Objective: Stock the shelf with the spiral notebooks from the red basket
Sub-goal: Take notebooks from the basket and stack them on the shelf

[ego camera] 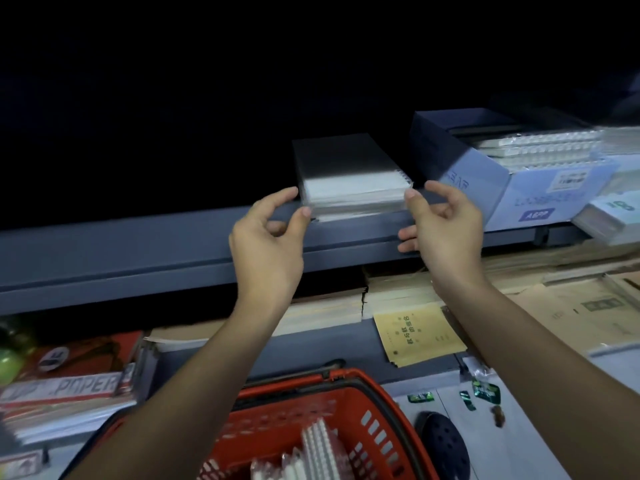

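Grey steel shelf (pixel 145 251), dark above. Small stack of notebooks (pixel 349 183) lies flat on its front edge, plastic-wrapped, spirals on the right side. Left hand (pixel 268 244) and right hand (pixel 446 226) flank the stack, fingers loosely curled, fingertips at its near corners; whether they pinch the wrapping or merely touch it, cannot tell. Step in hand, by my reading: squaring the placed stack. More notebooks (pixel 317 455) stand on edge in the red basket (pixel 374 393) below, so stocking is not finished. Next move calls for letting go, reaching down into the basket, and stacking on top, spirals matched. Blue box (pixel 485 181) to the right already holds spiral pads.
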